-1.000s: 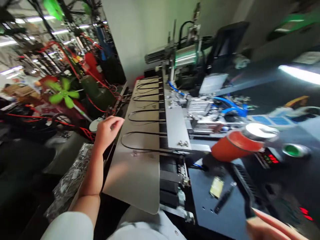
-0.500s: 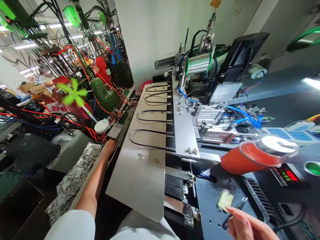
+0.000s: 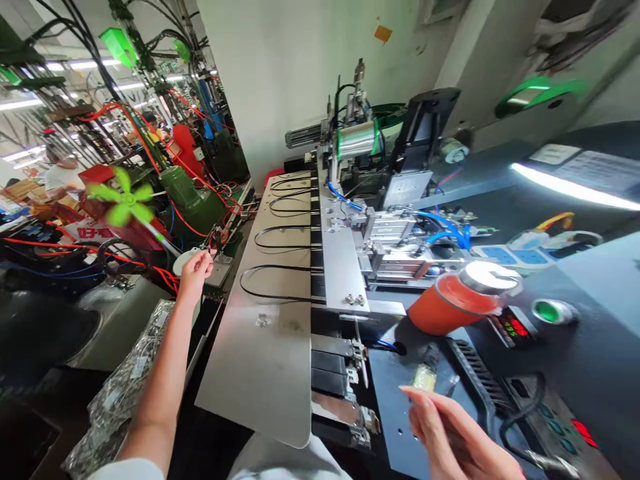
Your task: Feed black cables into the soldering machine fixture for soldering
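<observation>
My left hand (image 3: 196, 272) is raised at the end of the stretched left arm, in front of the round white base of a small green fan (image 3: 129, 199). Its fingers are curled together; whatever they may hold is too small to make out. At the lower right, my right hand (image 3: 447, 427) has thumb and forefinger pinched together, and I cannot make out anything between them. Just beyond its fingertips lies a small yellowish container with a dark end (image 3: 426, 377). Between the hands, several looped black cables (image 3: 275, 267) lie across a flat metal plate (image 3: 255, 373), their ends in the machine's rail.
A machine with metal cylinders (image 3: 395, 230) and a wire spool (image 3: 359, 140) stands beyond the plate. An orange bottle (image 3: 450, 303) is on the dark bench at right. Clear bags of small parts (image 3: 135, 367) lie left of my arm. Another person (image 3: 63, 170) is far back left.
My left hand has risen from beside the plate's left edge to in front of the fan base. The view has turned right. My right hand remains pinched, showing more fully.
</observation>
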`<state>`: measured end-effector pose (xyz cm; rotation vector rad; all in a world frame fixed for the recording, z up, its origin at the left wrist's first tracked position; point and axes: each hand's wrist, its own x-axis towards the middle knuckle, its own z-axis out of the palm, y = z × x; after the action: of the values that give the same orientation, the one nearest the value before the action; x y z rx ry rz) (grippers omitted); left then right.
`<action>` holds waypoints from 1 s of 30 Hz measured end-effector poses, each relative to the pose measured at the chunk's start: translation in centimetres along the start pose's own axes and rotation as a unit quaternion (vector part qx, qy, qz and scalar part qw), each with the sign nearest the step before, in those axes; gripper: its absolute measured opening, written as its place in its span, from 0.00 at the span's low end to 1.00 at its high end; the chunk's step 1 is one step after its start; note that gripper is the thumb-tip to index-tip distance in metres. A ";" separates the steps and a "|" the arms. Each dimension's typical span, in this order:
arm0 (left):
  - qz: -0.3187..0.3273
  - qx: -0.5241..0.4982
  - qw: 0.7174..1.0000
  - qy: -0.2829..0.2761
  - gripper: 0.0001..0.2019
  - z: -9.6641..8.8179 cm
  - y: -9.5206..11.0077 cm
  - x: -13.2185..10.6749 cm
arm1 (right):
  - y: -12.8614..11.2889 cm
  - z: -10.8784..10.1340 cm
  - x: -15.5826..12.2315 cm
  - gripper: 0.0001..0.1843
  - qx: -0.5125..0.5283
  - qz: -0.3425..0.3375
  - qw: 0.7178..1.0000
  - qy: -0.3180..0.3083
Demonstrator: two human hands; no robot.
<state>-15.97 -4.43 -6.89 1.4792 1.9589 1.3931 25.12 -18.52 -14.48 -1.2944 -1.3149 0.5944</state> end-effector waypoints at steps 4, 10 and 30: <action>0.107 -0.072 0.950 -0.285 0.17 4.9 9.8 -5.2 | -2.0 0.5 2.0 0.12 0.059 -0.035 0.988 -0.135; 0.237 -0.028 0.830 -0.504 0.06 10.8 14.7 -12.5 | -3.5 2.2 2.6 0.12 0.148 0.048 0.980 -0.121; 0.081 -0.071 0.867 -0.486 0.17 12.6 11.8 -15.3 | -3.5 6.2 1.5 0.13 0.022 -0.120 0.987 0.108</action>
<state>6.04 -11.38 -7.40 1.7899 1.0793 0.5704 18.66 -16.01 -12.23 -1.1105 -1.2470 0.3038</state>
